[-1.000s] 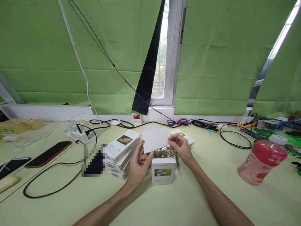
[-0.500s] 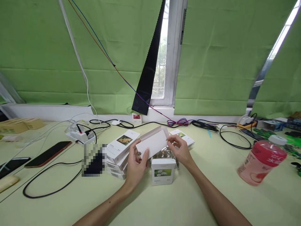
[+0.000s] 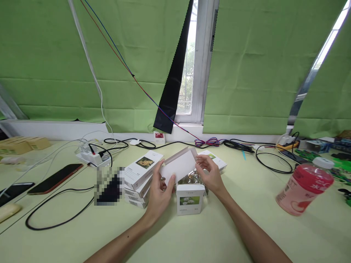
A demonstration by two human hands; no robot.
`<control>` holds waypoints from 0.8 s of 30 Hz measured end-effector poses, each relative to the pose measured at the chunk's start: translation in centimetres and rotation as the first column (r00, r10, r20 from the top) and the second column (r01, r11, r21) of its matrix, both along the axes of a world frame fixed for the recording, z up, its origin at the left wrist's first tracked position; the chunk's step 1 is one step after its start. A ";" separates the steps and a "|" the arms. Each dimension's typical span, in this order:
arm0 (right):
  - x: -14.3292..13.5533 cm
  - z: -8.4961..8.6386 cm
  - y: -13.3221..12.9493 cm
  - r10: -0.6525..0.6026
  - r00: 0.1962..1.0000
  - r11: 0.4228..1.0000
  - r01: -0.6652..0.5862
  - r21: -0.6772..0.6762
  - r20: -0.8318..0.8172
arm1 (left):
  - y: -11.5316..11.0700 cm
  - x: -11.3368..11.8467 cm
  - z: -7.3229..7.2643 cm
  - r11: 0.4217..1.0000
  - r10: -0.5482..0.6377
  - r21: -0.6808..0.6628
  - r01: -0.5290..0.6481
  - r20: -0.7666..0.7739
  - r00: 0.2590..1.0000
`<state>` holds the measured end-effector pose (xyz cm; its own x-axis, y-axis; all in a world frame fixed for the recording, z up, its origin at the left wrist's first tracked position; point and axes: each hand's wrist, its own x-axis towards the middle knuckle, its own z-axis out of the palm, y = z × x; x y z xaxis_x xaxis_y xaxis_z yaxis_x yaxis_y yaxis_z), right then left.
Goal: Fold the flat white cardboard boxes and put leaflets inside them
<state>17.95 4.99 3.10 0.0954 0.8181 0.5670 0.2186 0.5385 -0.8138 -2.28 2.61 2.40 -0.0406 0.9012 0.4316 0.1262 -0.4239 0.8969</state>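
Observation:
Between my hands a white open cardboard box (image 3: 179, 164) is held tilted, its plain inside facing me. My left hand (image 3: 161, 186) grips its left end, thumb over the near edge. The fingers of my right hand (image 3: 208, 171) pinch its right end. Just beneath are shiny foil-like packets (image 3: 190, 178), partly hidden. In front of them stands a small white box (image 3: 189, 200) with a white-flower picture. A stack of white boxes (image 3: 142, 170), the top one showing yellow flowers, is left of my left hand. Another flat white box (image 3: 216, 160) lies behind my right hand.
A pink plastic jar (image 3: 304, 190) stands at the right. At the left lie a phone (image 3: 56, 179), a power strip (image 3: 94, 159) and a looped black cable (image 3: 35, 229). More cables (image 3: 238, 145) run along the back, with green circuit boards (image 3: 307, 155) at far right.
The open box has shifted very slightly right in my hands, its tilt slightly changed. My grip on both ends stays the same.

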 end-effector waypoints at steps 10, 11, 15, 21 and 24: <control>0.1 -0.3 0.2 0.049 0.997 0.999 -0.048 0.019 -0.052 | -0.3 0.2 0.3 0.999 -0.034 -0.001 0.034 -0.008 0.999; 0.1 -0.3 0.3 0.045 0.997 0.999 -0.044 0.030 -0.055 | -0.3 0.2 0.3 0.999 -0.041 -0.006 0.041 -0.003 0.999; 0.1 -0.6 0.5 0.030 0.997 0.997 -0.025 0.074 -0.065 | -0.2 0.1 0.1 0.997 -0.065 -0.030 0.065 0.000 0.998; 0.2 -0.6 0.6 0.036 0.999 0.994 -0.033 0.106 -0.035 | 0.0 0.0 0.0 0.995 -0.086 -0.043 0.087 0.013 0.996; 0.2 -0.6 0.6 0.035 0.999 0.993 -0.031 0.113 -0.034 | 0.1 0.0 0.0 0.996 -0.082 -0.039 0.082 0.015 0.997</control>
